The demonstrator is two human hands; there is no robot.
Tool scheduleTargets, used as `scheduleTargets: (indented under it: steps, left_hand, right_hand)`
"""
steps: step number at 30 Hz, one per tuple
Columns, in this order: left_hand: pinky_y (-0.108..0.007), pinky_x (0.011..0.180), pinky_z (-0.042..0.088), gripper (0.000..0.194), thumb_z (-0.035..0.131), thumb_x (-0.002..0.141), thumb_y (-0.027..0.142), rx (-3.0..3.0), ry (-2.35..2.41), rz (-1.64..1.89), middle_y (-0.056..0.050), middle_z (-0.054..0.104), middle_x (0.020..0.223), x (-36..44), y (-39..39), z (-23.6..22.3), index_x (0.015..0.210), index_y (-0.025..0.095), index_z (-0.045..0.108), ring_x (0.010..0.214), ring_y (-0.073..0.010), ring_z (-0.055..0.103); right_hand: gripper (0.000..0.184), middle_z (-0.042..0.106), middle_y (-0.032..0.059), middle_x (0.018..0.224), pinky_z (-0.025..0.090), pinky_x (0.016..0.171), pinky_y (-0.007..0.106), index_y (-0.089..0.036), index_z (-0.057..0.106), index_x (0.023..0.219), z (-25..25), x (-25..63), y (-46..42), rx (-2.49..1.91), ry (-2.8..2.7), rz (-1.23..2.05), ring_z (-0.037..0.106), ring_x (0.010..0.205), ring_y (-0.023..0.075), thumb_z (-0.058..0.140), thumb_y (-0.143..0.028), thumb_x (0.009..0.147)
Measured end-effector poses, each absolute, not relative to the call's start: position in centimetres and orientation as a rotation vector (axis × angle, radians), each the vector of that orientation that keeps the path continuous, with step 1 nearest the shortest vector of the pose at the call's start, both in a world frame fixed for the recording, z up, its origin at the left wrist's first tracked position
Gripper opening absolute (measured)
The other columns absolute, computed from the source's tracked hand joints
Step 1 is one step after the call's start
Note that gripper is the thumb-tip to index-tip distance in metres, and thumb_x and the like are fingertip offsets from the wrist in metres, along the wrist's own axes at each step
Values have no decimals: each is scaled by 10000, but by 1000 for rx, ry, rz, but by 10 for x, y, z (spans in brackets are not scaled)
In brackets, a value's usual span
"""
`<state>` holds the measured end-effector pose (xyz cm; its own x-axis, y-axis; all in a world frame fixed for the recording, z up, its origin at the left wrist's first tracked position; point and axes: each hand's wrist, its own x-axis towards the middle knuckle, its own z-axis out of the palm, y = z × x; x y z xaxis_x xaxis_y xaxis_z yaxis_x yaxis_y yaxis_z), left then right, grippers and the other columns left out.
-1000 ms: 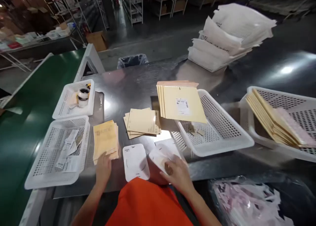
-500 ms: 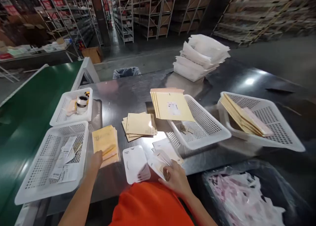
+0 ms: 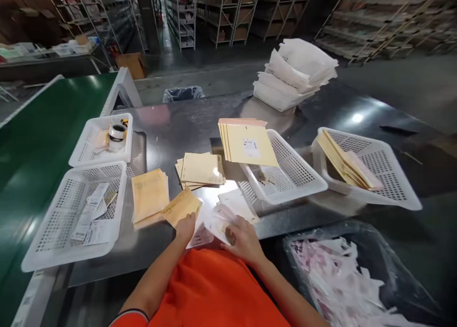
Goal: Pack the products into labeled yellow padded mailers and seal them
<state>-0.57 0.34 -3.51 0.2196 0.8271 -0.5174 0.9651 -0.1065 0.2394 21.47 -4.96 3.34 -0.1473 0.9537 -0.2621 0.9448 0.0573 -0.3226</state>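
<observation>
"What's the left hand doing?"

"The left hand (image 3: 185, 227) pinches a yellow envelope (image 3: 181, 206) narrowly by its near edge, thumb against fingers. The envelope is in front of the person, and its left end overlaps a pile of envelopes (image 3: 150, 193) in this view. I can't tell whether they touch."

"And the right hand?"

"The right hand (image 3: 243, 241) is closed on a pale packet (image 3: 220, 221), fingers curled round its near side. The packet is blurred, so I can't make out what's in it. Both things are just beside each other, above some partly hidden white cards (image 3: 200, 237)."

"What's around them?"

"A stack of tan cards (image 3: 200, 168) lies beyond the envelope on the metal table (image 3: 171, 132). White sheets (image 3: 236, 203) lie just past the packet."

"Farther off?"

"Big labelled envelopes (image 3: 232, 143) lie over the left end of a white basket (image 3: 303, 174). At the left, another basket (image 3: 53, 224) holds paper slips (image 3: 93, 213)."
</observation>
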Motion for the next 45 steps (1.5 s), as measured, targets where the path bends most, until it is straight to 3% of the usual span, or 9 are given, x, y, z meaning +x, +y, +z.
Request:
scheduleTargets:
  steps: [6, 12, 19, 25, 28, 35, 37, 41, 45]
  left_hand:
    - [-273, 805, 432, 269, 418, 880, 110, 1887, 1536, -198, -103, 565, 1149, -13, -14, -53, 1118, 127, 541, 1008, -191, 585]
    - [-246, 701, 384, 168, 408, 882, 81, 1703, 1556, -204, -32, 605, 798, -21, 5, -62, 856, 130, 566, 798, -141, 574]
    - [-263, 736, 378, 310, 268, 978, 170, 1790, 1617, -67, -79, 658, 904, -9, 8, -8, 1205, 135, 476, 879, -175, 625]
    - [-316, 726, 386, 305, 313, 958, 176, 1917, 1484, -97, -113, 682, 997, 16, -3, 41, 1219, 150, 468, 928, -252, 652]
    - [-316, 716, 383, 269, 329, 945, 163, 1919, 1495, -71, -120, 677, 995, 18, -8, 51, 1170, 138, 474, 916, -252, 650]
    - [-241, 649, 404, 102, 453, 891, 189, 1901, 1254, 31, -25, 653, 771, -4, -6, 63, 871, 171, 551, 705, -144, 603]
    - [-267, 757, 445, 156, 444, 901, 229, 1963, 1323, 208, -56, 669, 881, -17, 9, 72, 906, 167, 587, 825, -168, 616]
    - [-453, 1047, 362, 383, 548, 795, 240, 2035, 1360, 447, -165, 598, 1257, -43, 52, 88, 1151, 112, 613, 1224, -307, 499]
    - [-296, 807, 492, 250, 497, 826, 272, 1799, 997, 271, -61, 722, 901, -47, 69, 89, 876, 138, 702, 868, -200, 652]
  right_hand:
    - [321, 561, 125, 1255, 433, 899, 368, -163, 732, 927, 22, 187, -30, -1965, -2579, 861, 564, 1041, 274, 689, -453, 795]
    - [385, 656, 91, 993, 414, 698, 297, -175, 734, 922, 6, 174, -26, -1937, -2677, 895, 621, 886, 223, 490, -472, 950]
    - [206, 654, 137, 1042, 402, 743, 333, -129, 716, 937, 9, 161, -19, -1748, -2798, 815, 596, 948, 255, 518, -179, 907]
    - [250, 644, 82, 995, 385, 737, 289, -150, 639, 953, 26, 159, 0, -1928, -2398, 800, 572, 886, 187, 431, -288, 969]
    - [201, 593, 105, 1085, 389, 823, 300, -136, 593, 999, 33, 156, 1, -1992, -2180, 647, 526, 968, 212, 543, -269, 857]
    - [1079, 264, 295, 1479, 252, 1048, 522, -65, 267, 1493, 42, 149, -14, -1902, -2526, 631, 337, 1273, 419, 759, -347, 575]
    - [1255, 175, 315, 1522, 216, 1060, 563, -88, 132, 1550, 51, 148, -14, -1773, -2673, 626, 324, 1291, 445, 805, -406, 540]
    - [1273, 0, 303, 1566, 187, 1060, 614, -165, 132, 1565, 66, 143, -14, -1374, -2886, 509, 241, 1359, 489, 825, -443, 534]
    - [1212, -66, 275, 1575, 155, 1081, 631, -216, 146, 1563, 73, 146, -11, -1099, -2900, 397, 109, 1430, 474, 802, -494, 583]
